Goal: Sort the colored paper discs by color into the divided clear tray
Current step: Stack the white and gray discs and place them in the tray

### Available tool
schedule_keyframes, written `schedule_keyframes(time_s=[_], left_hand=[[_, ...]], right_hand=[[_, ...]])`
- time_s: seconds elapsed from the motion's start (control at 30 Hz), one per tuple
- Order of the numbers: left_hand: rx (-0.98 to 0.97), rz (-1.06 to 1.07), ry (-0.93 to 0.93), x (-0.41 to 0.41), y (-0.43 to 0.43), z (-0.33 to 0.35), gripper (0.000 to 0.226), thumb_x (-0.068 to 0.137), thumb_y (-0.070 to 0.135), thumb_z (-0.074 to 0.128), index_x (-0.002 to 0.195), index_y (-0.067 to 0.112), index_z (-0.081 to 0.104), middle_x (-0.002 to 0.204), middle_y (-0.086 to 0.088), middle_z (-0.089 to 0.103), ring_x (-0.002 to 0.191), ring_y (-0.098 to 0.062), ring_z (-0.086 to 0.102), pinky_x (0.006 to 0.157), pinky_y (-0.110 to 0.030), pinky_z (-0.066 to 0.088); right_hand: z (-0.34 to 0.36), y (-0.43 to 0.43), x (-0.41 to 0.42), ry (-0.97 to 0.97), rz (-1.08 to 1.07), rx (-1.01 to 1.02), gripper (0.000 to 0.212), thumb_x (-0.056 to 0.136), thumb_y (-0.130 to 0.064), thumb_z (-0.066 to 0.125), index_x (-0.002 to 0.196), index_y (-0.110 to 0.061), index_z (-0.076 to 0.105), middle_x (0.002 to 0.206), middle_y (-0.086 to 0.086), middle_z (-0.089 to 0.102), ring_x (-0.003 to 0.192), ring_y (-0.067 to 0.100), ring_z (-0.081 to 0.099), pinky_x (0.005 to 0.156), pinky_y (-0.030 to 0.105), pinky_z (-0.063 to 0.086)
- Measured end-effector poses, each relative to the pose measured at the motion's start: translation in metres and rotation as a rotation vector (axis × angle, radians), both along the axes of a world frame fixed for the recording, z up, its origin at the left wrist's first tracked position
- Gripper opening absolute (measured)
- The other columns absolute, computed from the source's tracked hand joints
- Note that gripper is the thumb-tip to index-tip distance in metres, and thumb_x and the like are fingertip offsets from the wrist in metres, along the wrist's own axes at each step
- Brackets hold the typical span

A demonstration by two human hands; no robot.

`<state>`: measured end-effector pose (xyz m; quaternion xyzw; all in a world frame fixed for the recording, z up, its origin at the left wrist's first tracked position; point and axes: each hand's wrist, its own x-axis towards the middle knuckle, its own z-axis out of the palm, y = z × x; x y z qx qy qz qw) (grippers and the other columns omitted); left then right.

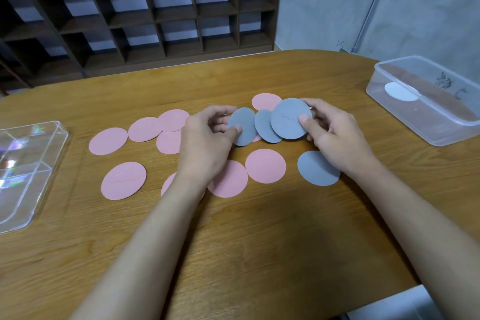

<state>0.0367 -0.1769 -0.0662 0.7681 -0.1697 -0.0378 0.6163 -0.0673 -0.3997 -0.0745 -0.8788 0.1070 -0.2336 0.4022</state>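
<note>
Moderately bright, lit softly and evenly from overhead. Faint, blurred shadows on the desk (259, 254) beneath the left forearm (155, 228) and the right forearm (415, 215), darkest in the lower middle between them. Rainbow glare and white glints across the divided clear tray (28, 163) at the left edge. Dim and murky inside the dark shelf unit (155, 15) behind. Wide-angle bowing toward the edges, curving the desk's far rim. Slightly soft throughout, softest in the corners.

Matt paper discs (265, 166); grained wood table (259, 228) (glossy clear tray (33, 189)).
</note>
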Motion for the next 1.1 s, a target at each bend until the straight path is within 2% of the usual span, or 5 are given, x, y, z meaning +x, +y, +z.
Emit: schedule_keyframes(time_s=[0.17,0.37,0.57,0.77,1.1], left_hand=[[-0.044,-0.015,-0.105,-0.007,-0.001,0.006,0.021,0.088,0.008,0.075,0.089,0.028,0.080,0.082,0.015,0.074,0.073,-0.006,0.062,0.068,-0.024,0.048],[-0.095,-0.073,-0.160,-0.012,-0.003,0.005,0.024,0.080,0.003,0.078,0.083,0.026,0.082,0.122,0.003,0.064,0.121,-0.003,0.062,0.101,-0.041,0.055],[-0.159,-0.108,-0.105,-0.011,-0.004,0.002,0.030,0.086,-0.011,0.074,0.082,0.018,0.082,0.116,-0.003,0.073,0.082,-0.034,0.077,0.086,-0.047,0.063],[-0.184,-0.147,-0.103,-0.013,-0.005,0.001,0.026,0.085,-0.009,0.077,0.086,0.015,0.084,0.118,0.001,0.074,0.098,-0.027,0.076,0.087,-0.048,0.063],[0.166,-0.169,-0.397,-0.028,-0.013,-0.002,0.032,0.086,-0.003,0.068,0.099,0.021,0.085,0.119,0.015,0.070,0.104,0.007,0.063,0.083,-0.004,0.043]], right_hand=[[-0.001,0.001,0.001,0.000,0.015,0.028,0.045,0.105,-0.023,0.057,0.149,-0.030,0.053,0.096,0.015,0.060,0.083,0.033,0.059,0.084,0.047,0.052],[0.003,0.005,-0.001,-0.016,0.066,0.060,0.045,0.105,-0.018,0.057,0.147,-0.033,0.056,0.095,0.022,0.058,0.078,0.036,0.058,0.065,0.020,0.049],[0.002,0.003,-0.001,-0.016,0.064,0.073,0.044,0.105,-0.019,0.058,0.146,-0.036,0.057,0.092,0.024,0.060,0.073,0.026,0.063,0.071,0.029,0.054],[0.003,0.003,-0.001,-0.034,0.061,0.098,0.045,0.105,-0.017,0.058,0.147,-0.033,0.056,0.092,0.021,0.060,0.067,0.013,0.061,0.072,0.028,0.053],[0.001,0.006,0.000,-0.001,0.161,0.140,0.042,0.111,-0.019,0.046,0.146,-0.039,0.056,0.067,0.008,0.065,0.062,0.022,0.063,0.070,0.039,0.057]])
